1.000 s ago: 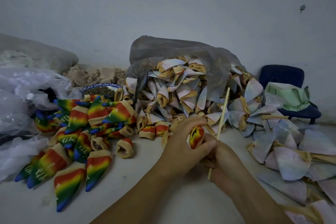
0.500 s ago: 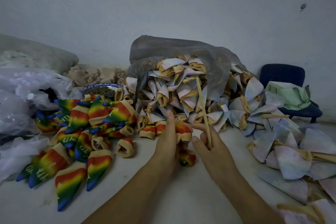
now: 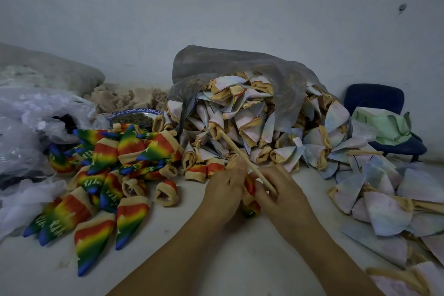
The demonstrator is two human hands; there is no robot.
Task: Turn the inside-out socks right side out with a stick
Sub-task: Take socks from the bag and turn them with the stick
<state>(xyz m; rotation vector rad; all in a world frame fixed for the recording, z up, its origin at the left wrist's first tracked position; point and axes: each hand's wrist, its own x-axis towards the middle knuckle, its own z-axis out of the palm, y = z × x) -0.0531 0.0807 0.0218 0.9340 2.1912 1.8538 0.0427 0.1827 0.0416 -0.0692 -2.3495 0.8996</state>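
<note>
My left hand (image 3: 224, 191) and my right hand (image 3: 282, 198) meet at the table's middle, both gripping one rainbow sock (image 3: 249, 206) that hangs between them, its lower end touching the table. A thin wooden stick (image 3: 245, 158) lies across the fingers of my right hand and slants up to the left over the sock pile. Pale inside-out socks (image 3: 247, 127) spill from a grey plastic bag (image 3: 240, 62) just behind my hands. More of them lie scattered on the right (image 3: 384, 202). Rainbow socks turned right side out (image 3: 101, 175) are heaped on the left.
Crumpled clear plastic bags (image 3: 31, 132) fill the far left. A blue-rimmed bowl (image 3: 134, 115) sits behind the rainbow heap. A dark blue chair (image 3: 382, 113) with green cloth on it stands at the right by the white wall.
The stick has tipped from leaning right to slanting up-left. The sock went from my left fingers at chest height to hanging low between both hands.
</note>
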